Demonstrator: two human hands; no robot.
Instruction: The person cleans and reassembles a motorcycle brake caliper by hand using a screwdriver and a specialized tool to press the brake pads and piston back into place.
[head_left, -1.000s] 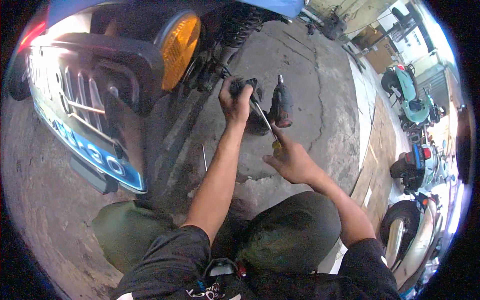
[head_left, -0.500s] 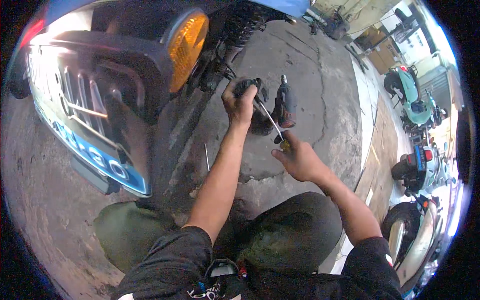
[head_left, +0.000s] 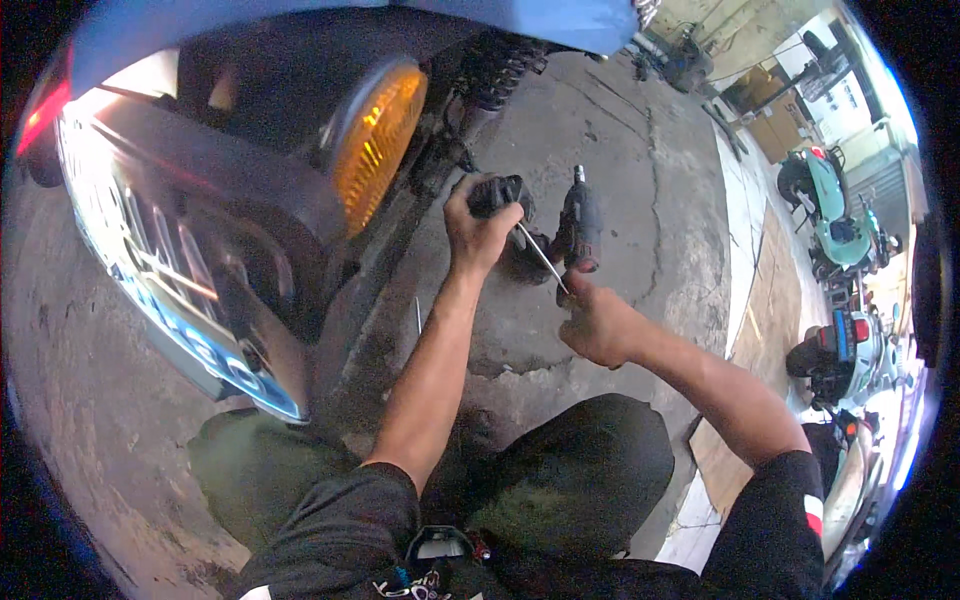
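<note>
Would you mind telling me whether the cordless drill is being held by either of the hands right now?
No, the cordless drill lies on the concrete floor, while the right hand holds a thin screwdriver and the left hand grips a dark part.

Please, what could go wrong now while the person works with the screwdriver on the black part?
The screwdriver tip sits right by the left hand gripping the black part; a slip could jab those fingers. The right hand holds only the handle end, so control may be weak. The power drill lying close on the floor could get knocked.
</note>
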